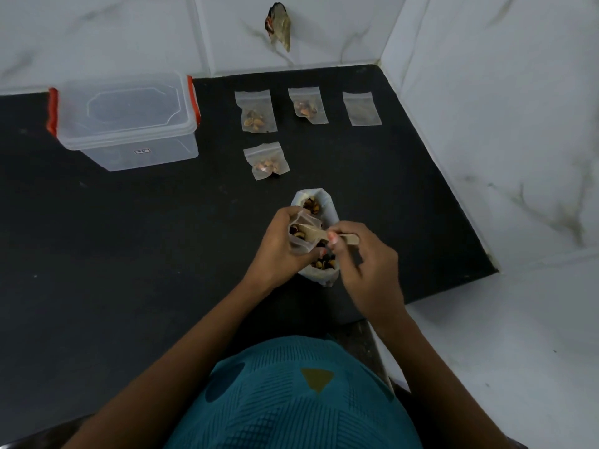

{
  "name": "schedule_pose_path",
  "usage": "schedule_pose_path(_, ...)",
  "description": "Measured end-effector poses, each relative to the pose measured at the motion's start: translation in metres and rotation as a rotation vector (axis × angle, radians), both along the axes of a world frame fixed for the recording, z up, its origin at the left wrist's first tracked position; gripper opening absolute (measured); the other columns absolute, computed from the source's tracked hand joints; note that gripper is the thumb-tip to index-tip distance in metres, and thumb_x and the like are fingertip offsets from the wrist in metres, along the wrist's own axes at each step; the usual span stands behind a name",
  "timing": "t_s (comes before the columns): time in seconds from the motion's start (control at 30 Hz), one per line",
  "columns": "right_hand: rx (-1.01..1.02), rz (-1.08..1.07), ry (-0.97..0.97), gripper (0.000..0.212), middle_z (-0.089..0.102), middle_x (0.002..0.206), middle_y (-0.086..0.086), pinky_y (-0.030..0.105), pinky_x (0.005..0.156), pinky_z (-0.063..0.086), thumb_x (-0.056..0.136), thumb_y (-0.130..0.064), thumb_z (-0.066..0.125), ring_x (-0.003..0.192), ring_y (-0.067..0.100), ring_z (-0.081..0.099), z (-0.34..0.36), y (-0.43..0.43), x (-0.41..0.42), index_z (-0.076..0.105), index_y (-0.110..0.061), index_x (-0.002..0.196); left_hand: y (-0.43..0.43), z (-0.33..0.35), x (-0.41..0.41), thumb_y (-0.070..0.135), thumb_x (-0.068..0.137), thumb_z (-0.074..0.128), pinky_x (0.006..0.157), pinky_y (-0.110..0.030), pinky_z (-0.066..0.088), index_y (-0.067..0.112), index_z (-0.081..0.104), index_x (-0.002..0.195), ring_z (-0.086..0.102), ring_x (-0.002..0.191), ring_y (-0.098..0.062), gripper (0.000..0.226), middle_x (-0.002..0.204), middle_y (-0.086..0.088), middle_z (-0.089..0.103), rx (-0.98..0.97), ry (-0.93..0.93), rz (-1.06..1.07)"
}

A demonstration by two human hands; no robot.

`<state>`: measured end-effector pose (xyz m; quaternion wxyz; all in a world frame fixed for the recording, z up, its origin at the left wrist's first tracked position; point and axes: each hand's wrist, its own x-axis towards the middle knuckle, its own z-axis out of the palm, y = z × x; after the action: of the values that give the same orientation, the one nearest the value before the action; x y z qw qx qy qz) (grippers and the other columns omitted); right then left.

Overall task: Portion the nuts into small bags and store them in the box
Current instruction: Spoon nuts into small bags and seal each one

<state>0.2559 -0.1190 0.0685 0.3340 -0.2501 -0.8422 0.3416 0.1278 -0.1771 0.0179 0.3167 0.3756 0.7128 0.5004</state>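
Over the black counter [129, 241], the left hand [275, 246] holds a small zip bag [299, 247] open in its grip. The right hand [368, 267] pinches a wooden spoon [348, 238] whose bowl reaches into that bag, above the large open bag of nuts [327, 202]. Three filled bags [256, 113] [306, 105] [266, 160] and a flat bag [362, 108] lie beyond. The lidded clear box [129, 124] stands well apart at left.

A: What does the person wear?
B: A teal top [291, 413] with fine raised stripes, one dark round patch [223, 382] and one mustard triangle [317, 379].
A: And the arms?
B: Bare forearms [181, 345]; the nails [331, 237] look painted reddish.
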Motion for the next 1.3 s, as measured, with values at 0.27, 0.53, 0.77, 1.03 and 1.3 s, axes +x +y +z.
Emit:
schedule_pose_path(0.27,0.247,0.061,0.005,0.015,0.065,0.087,0.013,0.019,0.075,0.046,0.089,-0.014,0.046,0.083,0.01,0.055,0.006,0.011,0.006,0.049,-0.014,0.104,-0.003,0.0,-0.002,0.023,0.067,0.079,0.089,-0.027,0.048,0.017,0.045,0.116,0.054,0.109,-0.011,0.06,0.116,0.002,0.053,0.057,-0.065,0.034)
schedule_pose_path(0.53,0.136,0.03,0.066,0.017,0.062,0.086,0.005,0.009,0.074,0.045,0.088,-0.011,0.047,0.081,0.0,0.055,0.007,0.014,0.009,0.058,-0.006,0.1,-0.004,-0.002,-0.002,0.013,0.071,0.078,0.093,-0.029,0.047,0.015,0.045,0.118,0.052,0.113,-0.012,0.057,0.118,0.001,0.053,0.058,-0.069,0.01)
schedule_pose_path(0.77,-0.261,-0.244,0.211,0.011,0.062,0.076,-0.015,0.012,0.065,0.048,0.091,-0.02,0.046,0.071,-0.002,0.06,-0.006,0.034,0.019,0.057,-0.017,0.094,-0.01,-0.008,-0.011,0.009,0.073,0.075,0.084,-0.005,0.04,0.02,0.043,0.114,0.047,0.104,0.003,0.053,0.111,0.013,0.048,0.023,-0.069,0.051)
schedule_pose_path(1.03,-0.038,-0.193,-0.086,0.027,0.059,0.085,0.002,0.01,0.073,0.044,0.091,-0.02,0.043,0.077,0.005,0.056,-0.05,0.026,0.023,0.061,-0.001,0.098,-0.02,-0.025,-0.014,0.01,0.076,0.073,0.077,0.003,0.037,0.022,0.043,0.113,0.046,0.103,0.001,0.049,0.11,0.015,0.047,-0.048,-0.111,0.076)
schedule_pose_path(1.3,-0.172,-0.277,-0.079,0.014,0.058,0.083,0.002,0.006,0.071,0.043,0.092,-0.002,0.049,0.073,-0.003,0.056,-0.064,0.015,0.015,0.06,0.001,0.1,-0.019,-0.031,-0.012,0.011,0.078,0.071,0.077,-0.01,0.04,0.023,0.043,0.114,0.047,0.114,-0.007,0.047,0.119,0.006,0.049,-0.121,-0.197,0.032)
